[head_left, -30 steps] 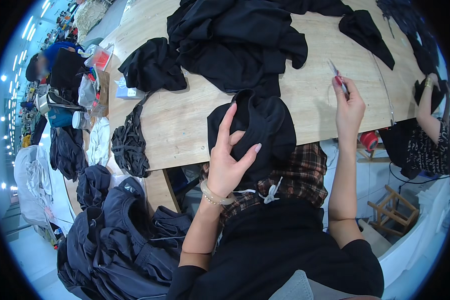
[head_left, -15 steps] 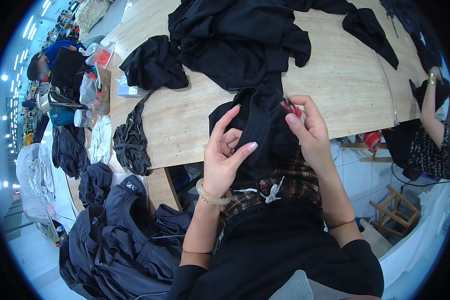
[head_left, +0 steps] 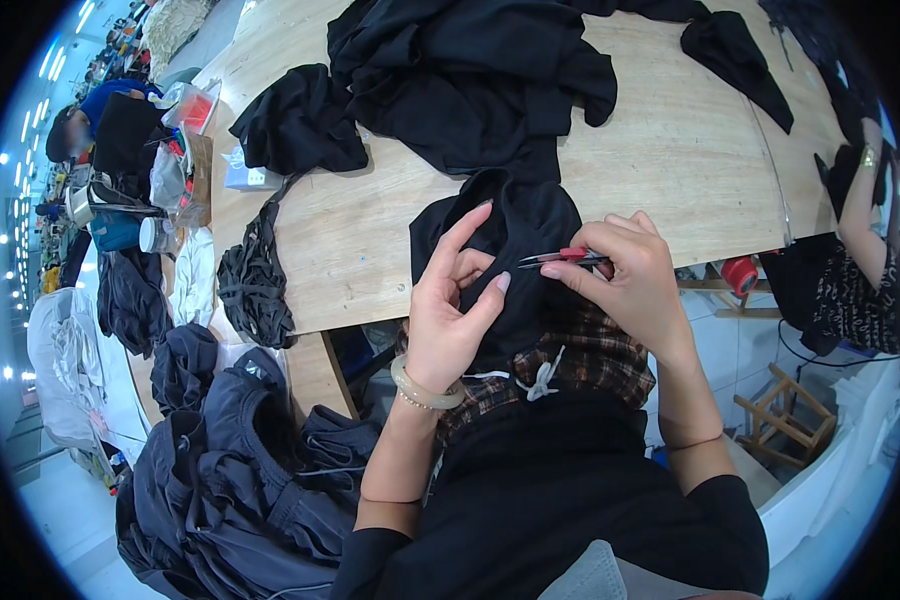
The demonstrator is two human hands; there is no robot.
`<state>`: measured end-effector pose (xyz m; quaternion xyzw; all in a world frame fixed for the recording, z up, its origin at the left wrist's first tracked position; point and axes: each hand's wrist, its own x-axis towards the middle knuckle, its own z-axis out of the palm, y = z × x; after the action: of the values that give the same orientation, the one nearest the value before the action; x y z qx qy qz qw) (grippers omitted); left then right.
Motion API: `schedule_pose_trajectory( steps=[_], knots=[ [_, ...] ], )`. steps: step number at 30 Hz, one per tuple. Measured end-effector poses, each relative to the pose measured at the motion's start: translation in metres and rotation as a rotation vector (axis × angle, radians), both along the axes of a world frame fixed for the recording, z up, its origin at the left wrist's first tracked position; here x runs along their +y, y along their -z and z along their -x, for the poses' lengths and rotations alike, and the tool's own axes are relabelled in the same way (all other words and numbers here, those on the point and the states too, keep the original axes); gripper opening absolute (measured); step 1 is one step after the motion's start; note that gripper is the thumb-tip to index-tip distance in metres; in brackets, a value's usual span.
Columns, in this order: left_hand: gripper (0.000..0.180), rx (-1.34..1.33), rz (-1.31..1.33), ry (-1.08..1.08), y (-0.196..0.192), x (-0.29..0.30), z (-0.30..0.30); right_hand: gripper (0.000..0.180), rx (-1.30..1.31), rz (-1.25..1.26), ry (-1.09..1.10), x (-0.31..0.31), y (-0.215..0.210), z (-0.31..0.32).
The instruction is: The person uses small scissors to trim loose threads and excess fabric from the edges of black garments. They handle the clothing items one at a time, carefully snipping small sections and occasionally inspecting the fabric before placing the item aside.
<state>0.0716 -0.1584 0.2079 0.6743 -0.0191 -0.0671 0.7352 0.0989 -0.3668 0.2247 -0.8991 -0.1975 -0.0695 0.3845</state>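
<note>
A piece of black cloth (head_left: 555, 212), part of a garment with a folded-over opening, lies at the table's near edge and hangs down in front of my lap. My left hand (head_left: 448, 312) grips its left side, index finger along the opening and thumb on the outer face; the other fingers are curled. In my right hand (head_left: 632, 282) is a pair of small red and black thread snips (head_left: 574, 255). Their tips point left at the cloth, close to my left thumb. Whether the blades touch the fabric I cannot tell.
More black garments (head_left: 460, 85) are heaped farther back on the wooden table (head_left: 360, 250). Bundled black strips (head_left: 255, 280) lie at left, near a small blue-and-white box (head_left: 250, 175). Dark clothes (head_left: 230, 480) pile up beside me. Another person's arm (head_left: 860, 210) is at right, by a wooden stool (head_left: 785, 415).
My right hand has turned and brought the snips' blades round toward the cloth by my left thumb. The left hand keeps its grip, almost in place.
</note>
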Motion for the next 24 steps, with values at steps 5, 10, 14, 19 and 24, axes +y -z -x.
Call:
schedule_pose_trajectory(
  steps=[5,10,14,19,24],
  knots=[
    [0.068,-0.001,-0.013,0.014,0.001,0.001,0.001,0.026,-0.015,0.029,-0.013,0.003,0.000,0.000],
    [0.049,0.009,0.089,-0.029,0.000,0.000,0.001,0.023,0.070,0.000,-0.070,0.002,0.003,-0.004],
    [0.034,0.080,0.196,-0.048,0.001,0.003,0.000,0.021,0.480,-0.401,-0.050,0.006,0.010,-0.006],
    [0.023,-0.020,-0.019,-0.016,-0.004,0.009,-0.003,0.016,0.568,-0.718,-0.061,0.013,0.024,-0.006],
    [0.020,-0.022,0.002,-0.049,-0.006,0.006,-0.005,0.018,0.334,-0.466,-0.054,0.010,0.019,-0.009]
  ],
)
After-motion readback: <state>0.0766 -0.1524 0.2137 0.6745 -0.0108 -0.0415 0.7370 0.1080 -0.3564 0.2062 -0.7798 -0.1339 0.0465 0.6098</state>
